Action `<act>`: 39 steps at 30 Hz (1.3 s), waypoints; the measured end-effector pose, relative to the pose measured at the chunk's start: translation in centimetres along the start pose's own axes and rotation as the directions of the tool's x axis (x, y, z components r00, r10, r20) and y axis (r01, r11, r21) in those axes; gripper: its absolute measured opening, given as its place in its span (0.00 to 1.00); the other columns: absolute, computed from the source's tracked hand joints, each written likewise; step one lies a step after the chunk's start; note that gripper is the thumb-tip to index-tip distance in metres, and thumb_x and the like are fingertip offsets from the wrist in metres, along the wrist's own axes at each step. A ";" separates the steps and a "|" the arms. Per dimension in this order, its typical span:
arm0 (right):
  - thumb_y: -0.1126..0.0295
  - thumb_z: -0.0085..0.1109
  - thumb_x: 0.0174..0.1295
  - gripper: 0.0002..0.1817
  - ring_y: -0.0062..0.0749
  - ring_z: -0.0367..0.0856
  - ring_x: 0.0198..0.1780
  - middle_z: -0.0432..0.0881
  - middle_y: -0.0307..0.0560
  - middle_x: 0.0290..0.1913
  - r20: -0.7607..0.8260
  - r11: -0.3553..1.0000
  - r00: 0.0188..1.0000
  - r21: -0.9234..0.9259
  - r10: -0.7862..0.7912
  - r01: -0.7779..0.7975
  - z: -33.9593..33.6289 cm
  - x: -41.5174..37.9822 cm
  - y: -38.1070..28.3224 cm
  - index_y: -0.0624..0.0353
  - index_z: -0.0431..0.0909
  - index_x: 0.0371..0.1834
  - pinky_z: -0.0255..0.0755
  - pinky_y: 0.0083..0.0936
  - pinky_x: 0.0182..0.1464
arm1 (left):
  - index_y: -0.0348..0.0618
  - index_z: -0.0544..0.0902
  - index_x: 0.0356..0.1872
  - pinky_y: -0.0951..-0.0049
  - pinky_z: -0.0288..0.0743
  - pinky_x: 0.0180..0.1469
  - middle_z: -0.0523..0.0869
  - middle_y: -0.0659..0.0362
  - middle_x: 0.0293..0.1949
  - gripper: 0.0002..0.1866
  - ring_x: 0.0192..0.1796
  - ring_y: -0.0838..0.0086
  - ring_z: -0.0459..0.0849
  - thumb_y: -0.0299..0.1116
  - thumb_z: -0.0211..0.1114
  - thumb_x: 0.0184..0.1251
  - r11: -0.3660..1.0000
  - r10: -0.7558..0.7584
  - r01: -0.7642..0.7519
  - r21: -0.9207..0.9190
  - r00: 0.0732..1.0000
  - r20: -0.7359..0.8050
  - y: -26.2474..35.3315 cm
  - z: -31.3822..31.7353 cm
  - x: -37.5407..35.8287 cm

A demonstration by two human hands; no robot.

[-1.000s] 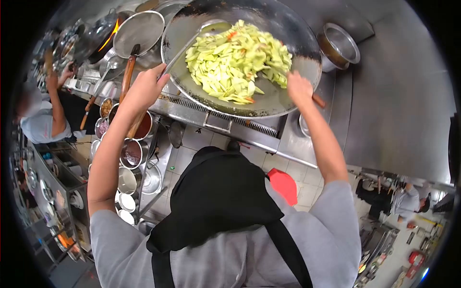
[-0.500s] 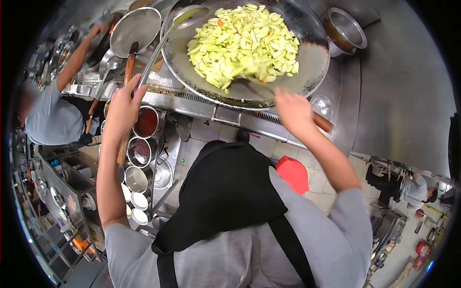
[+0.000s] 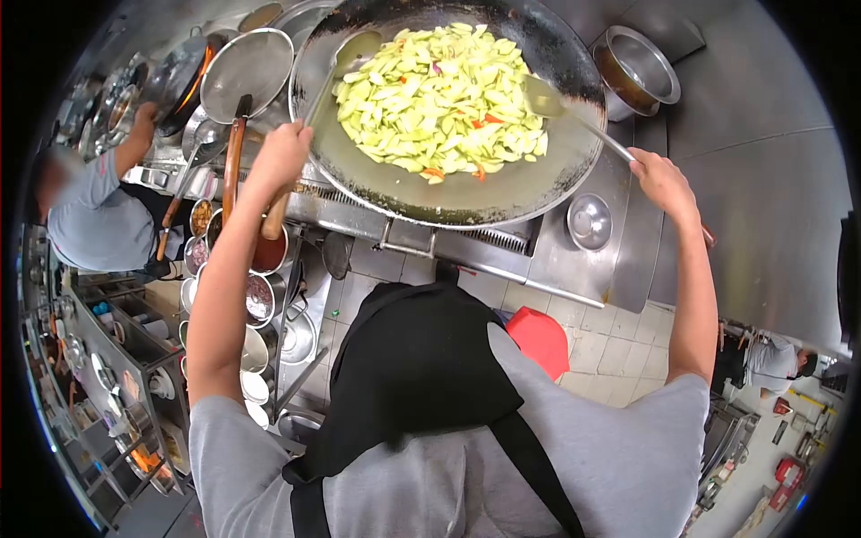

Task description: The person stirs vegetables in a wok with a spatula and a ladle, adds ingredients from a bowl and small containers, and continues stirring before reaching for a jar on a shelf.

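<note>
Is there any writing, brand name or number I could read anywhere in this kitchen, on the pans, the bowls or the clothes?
No readable text anywhere.
The wok, the steel bowl and the sauce pots show no marks.
The grey shirt and black apron are plain.
The small items on the floor at the lower right are too small and blurred to tell.

The person wears a grey T-shirt (image 3: 619,466) with short sleeves that stop above the elbows. A black apron (image 3: 421,377) covers the front, and it looks big and baggy. Two wide black straps (image 3: 538,480) run from the apron over the shoulders. The arms are bare below the sleeves. The left hand (image 3: 282,152) and the right hand (image 3: 662,179) are bare, with no gloves.
</note>
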State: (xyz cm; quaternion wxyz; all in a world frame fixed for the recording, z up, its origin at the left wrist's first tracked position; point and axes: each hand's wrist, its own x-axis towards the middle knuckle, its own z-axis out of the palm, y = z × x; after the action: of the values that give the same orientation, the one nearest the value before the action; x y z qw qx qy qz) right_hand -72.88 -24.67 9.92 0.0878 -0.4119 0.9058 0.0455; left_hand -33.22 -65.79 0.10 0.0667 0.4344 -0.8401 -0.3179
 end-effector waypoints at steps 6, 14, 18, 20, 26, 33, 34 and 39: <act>0.51 0.48 0.73 0.24 0.35 0.73 0.12 0.79 0.48 0.15 0.349 0.865 0.926 0.500 -0.145 -0.052 14.5 18.2 -0.6 0.61 0.84 0.32 0.67 0.36 0.16 | 0.34 0.81 0.57 0.69 0.74 0.19 0.77 0.60 0.23 0.19 0.18 0.76 0.72 0.38 0.52 0.80 0.777 -0.224 0.341 -0.530 0.935 0.274 4.9 5.9 1.1; 0.58 0.50 0.76 0.18 0.59 0.84 0.58 0.86 0.61 0.53 0.095 0.959 0.964 0.162 -0.250 0.232 4.7 11.4 -3.5 0.53 0.83 0.59 0.76 0.51 0.60 | 0.33 0.82 0.58 0.68 0.73 0.22 0.77 0.60 0.21 0.19 0.19 0.77 0.75 0.38 0.54 0.80 0.900 -0.130 0.229 -0.372 0.953 0.274 11.2 4.3 -7.3; 0.55 0.52 0.75 0.18 0.56 0.84 0.59 0.86 0.58 0.55 0.058 0.999 0.998 -0.021 -0.028 0.029 -1.7 8.3 0.1 0.47 0.82 0.60 0.75 0.53 0.61 | 0.29 0.79 0.62 0.60 0.80 0.32 0.85 0.47 0.26 0.23 0.24 0.65 0.85 0.40 0.56 0.79 0.978 -0.153 0.162 -0.129 0.985 0.076 11.1 3.1 -7.3; 0.56 0.51 0.74 0.18 0.57 0.84 0.58 0.86 0.59 0.55 0.023 1.000 1.000 -0.028 0.003 -0.003 -1.8 10.1 2.1 0.49 0.83 0.59 0.76 0.53 0.60 | 0.28 0.80 0.60 0.56 0.82 0.38 0.87 0.40 0.31 0.22 0.32 0.56 0.89 0.39 0.56 0.79 1.000 0.009 -0.008 0.011 0.997 -0.077 10.0 4.1 -3.8; 0.62 0.51 0.71 0.17 0.58 0.88 0.42 0.87 0.67 0.41 0.062 0.908 0.935 0.269 -0.349 0.321 12.0 30.7 4.5 0.63 0.86 0.45 0.81 0.47 0.46 | 0.29 0.82 0.40 0.57 0.83 0.36 0.86 0.42 0.28 0.18 0.27 0.56 0.88 0.37 0.53 0.76 0.997 -0.075 0.075 -0.019 0.997 0.015 9.1 9.0 9.2; 0.62 0.54 0.70 0.16 0.45 0.89 0.40 0.89 0.58 0.38 0.099 0.848 0.940 0.470 -0.325 0.244 7.7 24.5 -5.1 0.57 0.86 0.50 0.81 0.41 0.43 | 0.28 0.81 0.41 0.62 0.76 0.24 0.80 0.56 0.18 0.18 0.17 0.70 0.80 0.38 0.55 0.77 0.977 -0.081 0.101 -0.187 0.991 0.110 12.3 6.2 -1.1; 0.60 0.54 0.69 0.17 0.49 0.88 0.47 0.89 0.55 0.43 -0.011 0.833 0.895 0.360 -0.446 0.420 8.8 25.6 -3.0 0.53 0.87 0.53 0.79 0.44 0.53 | 0.27 0.82 0.46 0.63 0.76 0.24 0.80 0.56 0.18 0.18 0.16 0.71 0.79 0.38 0.56 0.78 0.982 -0.098 0.111 -0.152 0.991 0.092 12.5 5.0 -4.0; 0.63 0.55 0.71 0.15 0.57 0.86 0.50 0.88 0.56 0.47 -0.194 0.954 0.935 -0.076 -0.298 0.289 -0.3 9.5 -2.2 0.50 0.81 0.59 0.78 0.51 0.53 | 0.31 0.77 0.65 0.54 0.80 0.38 0.86 0.40 0.26 0.24 0.28 0.46 0.86 0.38 0.59 0.78 0.991 0.108 -0.091 0.102 0.979 -0.176 8.4 3.1 -13.6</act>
State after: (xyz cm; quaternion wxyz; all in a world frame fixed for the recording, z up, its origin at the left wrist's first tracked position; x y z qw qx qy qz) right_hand -77.36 -33.14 8.34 -0.0089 -0.5469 0.8371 0.0103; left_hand -31.87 -50.31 4.86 0.1380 0.4215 -0.8653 -0.2337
